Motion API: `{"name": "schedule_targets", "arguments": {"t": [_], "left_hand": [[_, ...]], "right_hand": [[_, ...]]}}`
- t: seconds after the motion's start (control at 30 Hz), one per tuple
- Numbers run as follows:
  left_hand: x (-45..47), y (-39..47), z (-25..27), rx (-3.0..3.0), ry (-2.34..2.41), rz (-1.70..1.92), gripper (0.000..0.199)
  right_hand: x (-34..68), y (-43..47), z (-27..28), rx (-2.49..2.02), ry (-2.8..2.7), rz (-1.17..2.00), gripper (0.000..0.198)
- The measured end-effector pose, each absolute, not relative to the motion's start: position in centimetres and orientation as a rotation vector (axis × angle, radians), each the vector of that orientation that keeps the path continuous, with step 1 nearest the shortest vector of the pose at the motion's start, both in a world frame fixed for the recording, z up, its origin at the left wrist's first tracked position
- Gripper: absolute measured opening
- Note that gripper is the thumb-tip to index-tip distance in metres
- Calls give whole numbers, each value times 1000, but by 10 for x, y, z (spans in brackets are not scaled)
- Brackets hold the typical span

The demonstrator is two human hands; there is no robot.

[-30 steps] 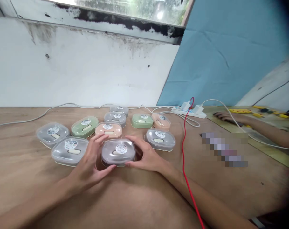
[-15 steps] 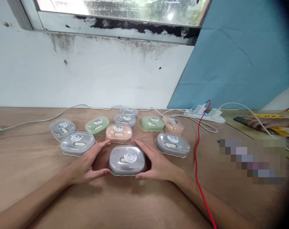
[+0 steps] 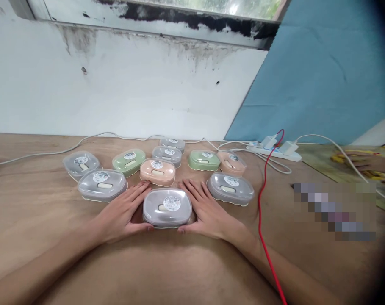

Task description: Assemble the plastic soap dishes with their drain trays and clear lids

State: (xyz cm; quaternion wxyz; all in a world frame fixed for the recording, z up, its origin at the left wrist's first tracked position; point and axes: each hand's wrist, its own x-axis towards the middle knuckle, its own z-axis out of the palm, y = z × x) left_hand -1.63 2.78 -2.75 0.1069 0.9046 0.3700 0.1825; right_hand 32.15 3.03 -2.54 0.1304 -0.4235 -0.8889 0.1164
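Observation:
A grey soap box with a clear lid and a round label stands right in front of me. My left hand lies flat on the table at its left side, fingers stretched forward and thumb by the near corner. Mirroring it, my right hand rests on the right side with fingers spread. Whether the thumbs touch the box I cannot tell. Just beyond the fingertips sits a peach soap box. One grey box is near my left fingers, and another grey box lies beyond my right hand.
Farther back are green boxes, a peach box and several grey ones. A red cable crosses my right forearm. Behind it lies a power strip with plugs. At far right, another person's hand is over yellow items.
Both my hands have flattened onto the table beside the near grey box, their fingers more spread. The view has tilted slightly down. The other person's dark object is out of sight.

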Motion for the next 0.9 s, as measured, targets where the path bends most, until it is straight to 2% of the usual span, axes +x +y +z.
{"name": "schedule_targets", "arguments": {"t": [0.27,0.43,0.53,0.73,0.8,0.9], "left_hand": [[-14,25,-19,2678,1123,578,101],[-13,21,-9,2558,1006,593,86],[-14,18,-10,2532,943,625,88],[-17,16,-11,2513,904,625,80],[-17,15,-9,2504,914,618,77],[-16,14,-7,2499,922,631,78]], "right_hand": [[318,26,-11,-1230,-2535,409,122],[309,16,5,-1013,-2416,407,101],[307,12,4,-930,-2350,397,94],[311,14,-1,-929,-2112,620,71],[314,17,2,-963,-2014,546,64],[322,22,9,-1101,-1966,144,62]]}}
